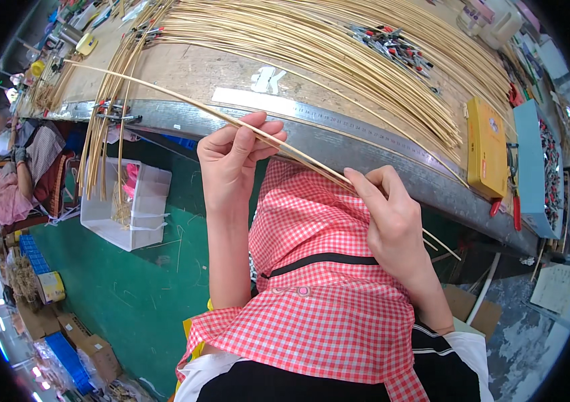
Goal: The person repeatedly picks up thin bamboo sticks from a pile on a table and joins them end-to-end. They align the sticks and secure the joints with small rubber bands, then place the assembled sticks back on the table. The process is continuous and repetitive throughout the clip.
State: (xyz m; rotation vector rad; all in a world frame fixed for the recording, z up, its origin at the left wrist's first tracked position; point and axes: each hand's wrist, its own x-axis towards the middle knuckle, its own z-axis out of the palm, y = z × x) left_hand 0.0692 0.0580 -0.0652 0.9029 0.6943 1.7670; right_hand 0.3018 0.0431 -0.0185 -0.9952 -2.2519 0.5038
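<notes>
My left hand [237, 149] is closed in a pinch, thumb against fingers, around thin bamboo strips [308, 161]. At the other end of that span, my right hand [393, 218] grips the same strips between thumb and fingers. They slant from the upper left, over the table edge, down to the lower right, where two ends poke out past my right wrist. I cannot tell exactly how many strips are held. A steel ruler [328, 117] lies along the table's near edge, just beyond my hands. Below them hangs a red checked apron [325, 305].
Long bamboo strips [285, 47] cover the worktable, with a pile of small clips [392, 47] on top. At right stand a yellow box [485, 147], red-handled pliers [516, 201] and a blue tray [533, 174] of clips. A white bin [147, 214] sits on the floor; another person [27, 167] sits at far left.
</notes>
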